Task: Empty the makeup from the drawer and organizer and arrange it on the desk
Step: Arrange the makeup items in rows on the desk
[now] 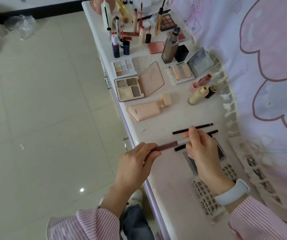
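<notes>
While both hands hold it over the desk point(165, 184), a slim mauve pencil point(169, 145) with a clear cap end lies level between them: the left hand point(135, 163) grips its dark end with curled fingers, and the right hand point(202, 149) pinches the clear end between thumb and fingertips. Just beyond the right hand lie thin black pencils point(191, 129), side by side on the desk, one partly hidden under the fingers. Beneath the right hand sits an open dark palette point(191, 163), and under its wrist a clear sheet of small dark shapes point(203, 193). Farther ahead of the hands rest a peach tube point(144, 110) on its side, an open four-pan palette point(130, 88), a pastel palette point(124, 67) and an open mirrored compact point(182, 73). Well beyond stand many bottles and tubes point(135, 28).
</notes>
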